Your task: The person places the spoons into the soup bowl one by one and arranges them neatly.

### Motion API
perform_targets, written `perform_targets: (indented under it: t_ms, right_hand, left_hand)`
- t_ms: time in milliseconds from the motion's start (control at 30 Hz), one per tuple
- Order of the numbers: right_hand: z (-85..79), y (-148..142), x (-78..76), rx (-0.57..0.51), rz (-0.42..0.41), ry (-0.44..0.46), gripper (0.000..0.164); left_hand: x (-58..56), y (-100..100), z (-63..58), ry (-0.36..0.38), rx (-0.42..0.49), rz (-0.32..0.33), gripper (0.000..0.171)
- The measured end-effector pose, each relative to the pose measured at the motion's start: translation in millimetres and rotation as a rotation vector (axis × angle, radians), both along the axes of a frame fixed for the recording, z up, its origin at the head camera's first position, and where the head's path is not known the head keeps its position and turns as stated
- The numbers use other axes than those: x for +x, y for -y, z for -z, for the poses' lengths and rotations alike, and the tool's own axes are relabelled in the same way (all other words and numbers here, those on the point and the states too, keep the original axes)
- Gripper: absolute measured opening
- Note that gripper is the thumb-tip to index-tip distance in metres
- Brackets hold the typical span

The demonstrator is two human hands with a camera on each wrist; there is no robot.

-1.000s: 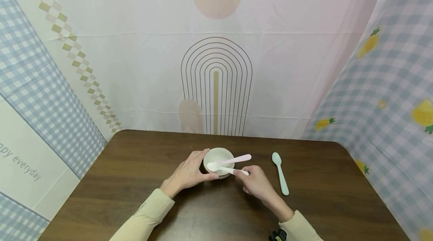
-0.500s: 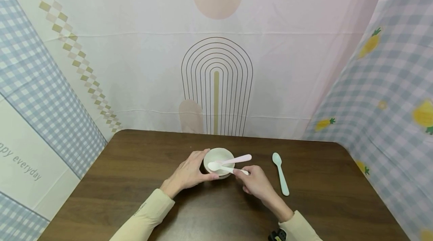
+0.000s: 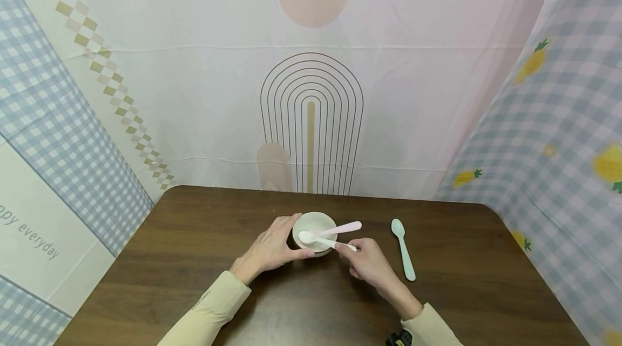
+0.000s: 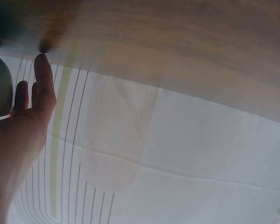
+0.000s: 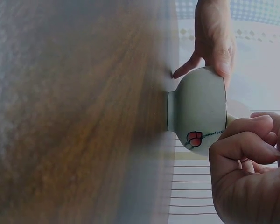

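Observation:
A small pale bowl [image 3: 307, 221] stands upright on the wooden table; the right wrist view shows a red motif on its outer wall. My left hand [image 3: 271, 248] holds the bowl from the left, thumb at the near side and fingers round the far side. With thumb and fingers, my right hand [image 3: 370, 263] pinches the handle end of a white spoon [image 3: 308, 237], whose head lies over the bowl's inside. Whether that head touches the bowl cannot be told. A pink spoon [image 3: 347, 227] leans in the bowl, handle out to the right, its head partly hidden by the white spoon.
A mint-green spoon [image 3: 403, 251] lies on the table [image 3: 461, 259] to the right of my right hand. Beyond the table's back edge hangs a printed white cloth [image 3: 214, 108]. Checked cloths [image 3: 549, 135] hang along both sides.
The white spoon's head shifts very slightly over the bowl. Both hands, the bowl and the other spoons stay in place.

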State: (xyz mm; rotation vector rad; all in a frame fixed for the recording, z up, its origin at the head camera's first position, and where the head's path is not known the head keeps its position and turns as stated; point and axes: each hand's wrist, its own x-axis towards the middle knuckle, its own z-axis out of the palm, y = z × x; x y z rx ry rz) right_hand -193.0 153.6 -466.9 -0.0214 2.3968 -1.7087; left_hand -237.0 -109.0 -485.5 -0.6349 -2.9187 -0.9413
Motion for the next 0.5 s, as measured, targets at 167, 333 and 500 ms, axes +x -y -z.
perform_targets:
  t_ms: [167,333,500]
  right_hand:
    - [-1.3,0.1,-0.2,0.004,0.007,0.003,0.037]
    - [0.4,-0.6,-0.7,-0.003,0.004,0.010,0.037]
    - [2.3,-2.2,-0.4,-0.015,-0.010,0.007,0.037]
  left_hand:
    - [0.1,0.1,-0.1,0.000,-0.002,0.002,0.100]
    - [0.1,0.4,0.5,-0.001,-0.004,0.006,0.103]
    - [-1.2,0.4,2.0,-0.025,-0.011,0.016,0.101]
